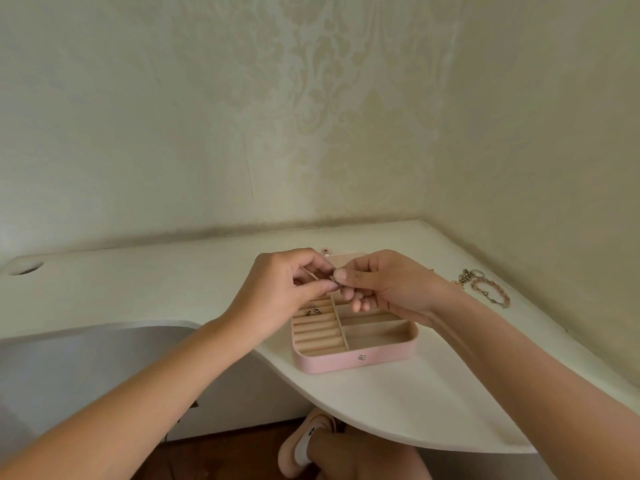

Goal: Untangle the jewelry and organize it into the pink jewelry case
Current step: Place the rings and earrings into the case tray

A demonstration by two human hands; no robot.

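Left hand (277, 289) and right hand (391, 285) are pinching a small metal piece (334, 281) between them, hovering over the open pink jewelry case (346, 362) that is sitting on the white desk (398, 403). Farther right, tangled jewelry (481, 289) is lying near the wall (519, 168).

- We see a white desk (398, 403) with a curved near edge, running into the far right corner of the room.
- At its far left, a round hole (26, 269) is cut through the top.
- Behind it stands a wall (138, 133) in pale wallpaper, with a faded floral pattern (346, 98) near the middle.
- A side wall (554, 133) meets it on the right.
- Below the near edge we see a dark wooden floor (242, 445).
- A pink slipper (291, 455) rests on it, partly under the desk.
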